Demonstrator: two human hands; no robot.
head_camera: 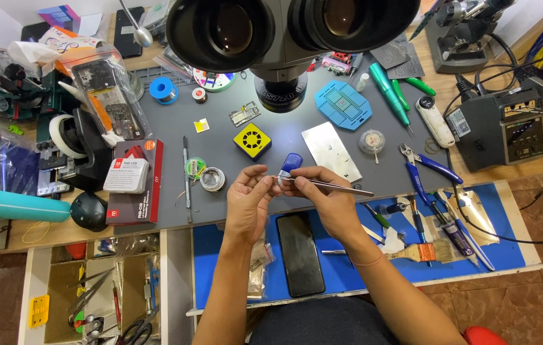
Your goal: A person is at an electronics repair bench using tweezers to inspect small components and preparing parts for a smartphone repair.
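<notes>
A person seated at a crowded repair bench works with both hands raised over the grey work mat [220,150], just below the twin eyepieces of a stereo microscope [284,32]. The left hand [249,198] has its fingertips pinched together on a very small part, too small to make out, held against the tip of the tweezers [329,185]. The right hand [322,195] is closed around those slim metal tweezers, which run roughly level and stick out to the right past the knuckles. A small blue piece [292,162] stands up just above the meeting fingertips; which hand grips it cannot be told. Directly beneath the wrists, a dark smartphone [300,253] lies flat on the blue pull-out tray [476,252]. On the mat beyond the hands sit a yellow square fan-like block [252,140], a bare metal plate [331,151] and a blue stencil holder [343,105], all well apart from the fingers. Blue-handled pliers [426,167] rest to the right, near a soldering station [508,128] at the bench edge. To the left lie a red and white box [134,179] and a teal bottle [13,206] on its side
</notes>
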